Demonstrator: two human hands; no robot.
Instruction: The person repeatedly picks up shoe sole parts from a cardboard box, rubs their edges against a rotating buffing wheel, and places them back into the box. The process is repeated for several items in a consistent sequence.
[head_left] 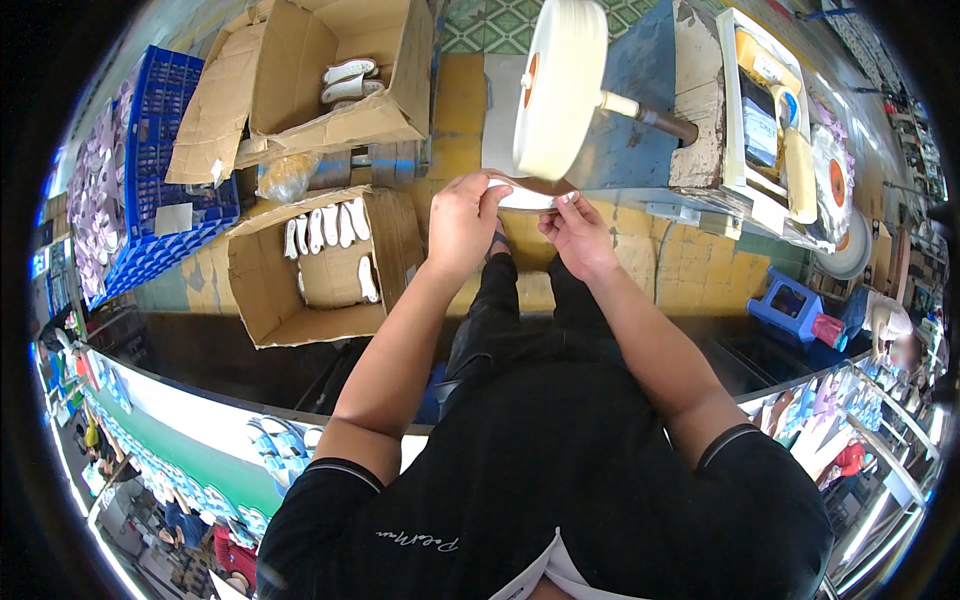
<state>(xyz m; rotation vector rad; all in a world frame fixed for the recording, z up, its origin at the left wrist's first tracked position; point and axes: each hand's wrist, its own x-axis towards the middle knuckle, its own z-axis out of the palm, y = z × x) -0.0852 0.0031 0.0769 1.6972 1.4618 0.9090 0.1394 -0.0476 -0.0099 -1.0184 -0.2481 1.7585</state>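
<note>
Nearest you, at the bottom of the frame, your black shirt and dark trousers fill the view, and both forearms run up toward the centre; there your left hand [462,222] and right hand [578,235] meet on a thin white sole [527,198], held flat between them just above mid-frame; the left fingers are clamped over its left end from above, the right fingers pinch its right end, so the piece is stretched level and steady; it sits right under the rim of the big cream wheel [560,85], seemingly so that its edge can meet the wheel, though you cannot tell whether the two touch.

Left of your hands, at centre left, an open box [262,290] lies tipped toward you with white soles [325,228] stood on edge in a row, probably so you can reach one without leaning; beyond it, at upper left, a second box [385,115] holds a few more, and a blue crate [160,160] stands at the far left.

At the top, the wheel's shaft runs right to a worn blue table [650,70]; farther right, a small blue stool [790,305] stands on the yellow floor.
</note>
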